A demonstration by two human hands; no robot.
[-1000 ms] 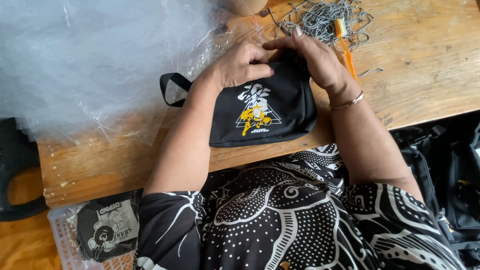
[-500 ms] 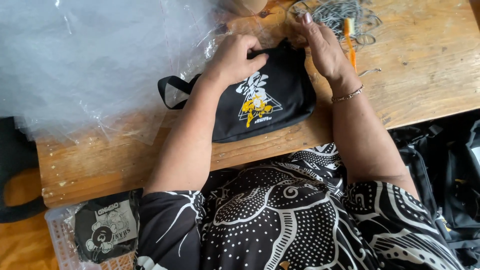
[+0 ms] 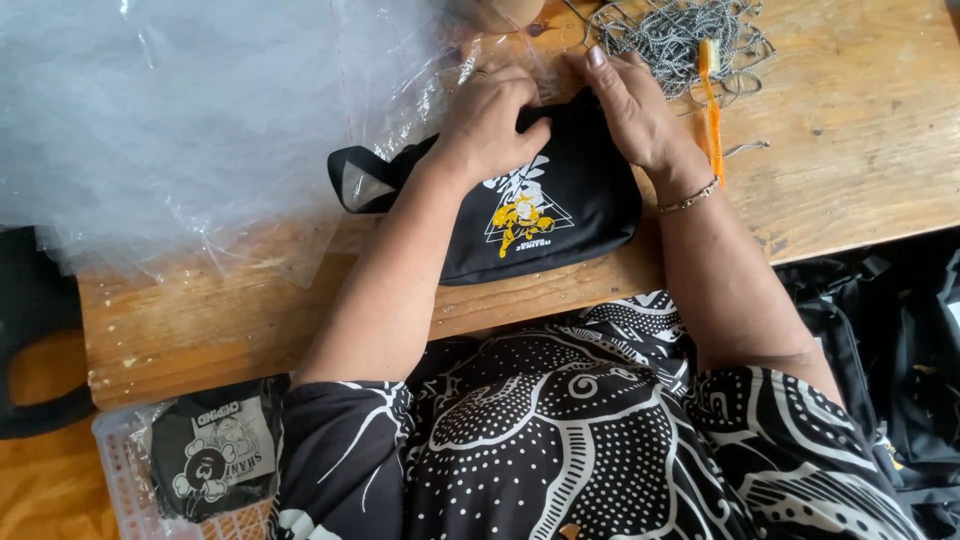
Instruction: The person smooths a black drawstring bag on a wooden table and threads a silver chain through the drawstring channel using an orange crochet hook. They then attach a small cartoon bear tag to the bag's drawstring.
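Observation:
A small black fabric bag (image 3: 560,215) with a yellow and white print lies on the wooden table (image 3: 850,170), its black strap (image 3: 365,180) sticking out to the left. My left hand (image 3: 490,120) presses down on the bag's upper left part, fingers curled over its top edge. My right hand (image 3: 635,105) rests on the bag's upper right corner, a thin bracelet on the wrist. Both hands grip the top of the bag.
A pile of clear plastic bags (image 3: 180,120) covers the table's left side. A heap of metal chain (image 3: 680,35) and an orange tool (image 3: 712,100) lie at the back right. A white basket (image 3: 130,480) with packed black items stands lower left. Black bags (image 3: 900,340) lie at right.
The bag has turned slightly and both hands have shifted along its top edge, the right hand sliding farther up over the corner.

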